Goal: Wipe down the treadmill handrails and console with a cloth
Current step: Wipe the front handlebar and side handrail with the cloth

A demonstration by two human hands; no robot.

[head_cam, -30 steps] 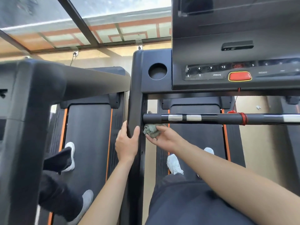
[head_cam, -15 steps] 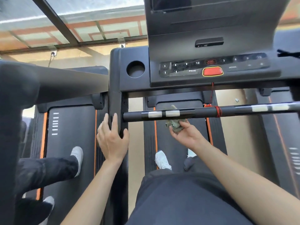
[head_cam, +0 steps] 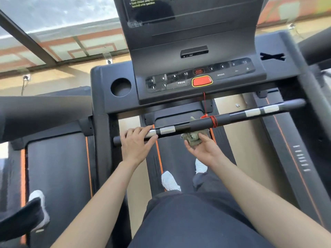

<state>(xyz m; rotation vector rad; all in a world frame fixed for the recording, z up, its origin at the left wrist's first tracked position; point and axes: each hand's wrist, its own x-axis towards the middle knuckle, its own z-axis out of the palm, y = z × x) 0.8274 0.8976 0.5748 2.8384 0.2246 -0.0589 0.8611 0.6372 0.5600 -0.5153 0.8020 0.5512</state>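
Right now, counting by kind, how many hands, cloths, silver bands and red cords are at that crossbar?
Hands: 2, left hand gripping the crossbar, right hand holding the cloth
Cloth: 1
Silver bands: 4
Red cord: 1
Total: 8

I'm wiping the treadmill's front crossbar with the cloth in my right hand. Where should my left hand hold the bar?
Grip the crossbar near its left end, where your left hand is, coming from the near side with fingers over the top. It is a slim round bar lying crosswise, so fingers wrap it, and that stretch is clear of the cloth and red cord.
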